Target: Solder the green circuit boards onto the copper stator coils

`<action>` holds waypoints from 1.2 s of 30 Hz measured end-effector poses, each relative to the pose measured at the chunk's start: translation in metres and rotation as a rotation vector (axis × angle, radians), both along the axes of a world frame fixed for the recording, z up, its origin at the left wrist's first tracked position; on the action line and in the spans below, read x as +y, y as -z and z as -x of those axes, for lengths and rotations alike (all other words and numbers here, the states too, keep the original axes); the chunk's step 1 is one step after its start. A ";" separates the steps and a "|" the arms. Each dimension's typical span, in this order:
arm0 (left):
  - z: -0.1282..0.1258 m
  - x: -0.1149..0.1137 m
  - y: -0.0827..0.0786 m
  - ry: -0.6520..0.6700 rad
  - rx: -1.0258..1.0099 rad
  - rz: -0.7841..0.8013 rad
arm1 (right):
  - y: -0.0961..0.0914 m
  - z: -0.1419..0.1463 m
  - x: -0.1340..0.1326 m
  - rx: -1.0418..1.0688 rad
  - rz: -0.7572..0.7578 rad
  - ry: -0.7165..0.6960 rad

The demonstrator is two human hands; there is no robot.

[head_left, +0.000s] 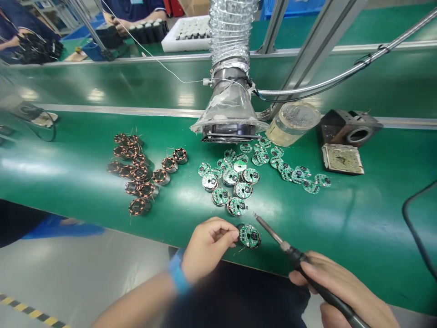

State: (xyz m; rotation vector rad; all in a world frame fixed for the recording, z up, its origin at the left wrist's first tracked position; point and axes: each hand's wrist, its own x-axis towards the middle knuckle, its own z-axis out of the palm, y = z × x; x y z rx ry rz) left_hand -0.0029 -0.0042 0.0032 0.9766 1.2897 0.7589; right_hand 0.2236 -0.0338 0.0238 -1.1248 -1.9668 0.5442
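Note:
Near the table's front edge, my left hand pinches the left side of a motor stator with a round green circuit board on top. A soldering iron lies in the closed fingers of my right hand. Its tip points up and left, a little above and apart from the held board. Just beyond stand several stators topped with boards. Loose round circuit boards lie scattered behind and to the right. Bare copper-wound stators form a group on the left.
A fume extractor hood on a foil duct hangs over the back of the green table. At the back right are a clear tub, a soldering iron stand and its sponge tray. Co-workers sit beyond the rail.

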 end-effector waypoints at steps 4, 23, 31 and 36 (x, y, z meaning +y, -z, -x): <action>0.000 0.004 -0.001 0.045 0.012 0.072 | 0.005 0.007 -0.005 0.023 -0.029 -0.100; -0.001 0.006 -0.003 0.057 0.036 0.141 | 0.009 -0.001 -0.004 -0.085 0.009 -0.166; -0.002 0.005 -0.004 0.056 0.097 0.133 | 0.004 0.004 0.002 -0.082 -0.006 -0.181; -0.003 0.003 -0.002 0.039 0.109 0.134 | 0.007 0.003 -0.006 0.030 0.015 -0.049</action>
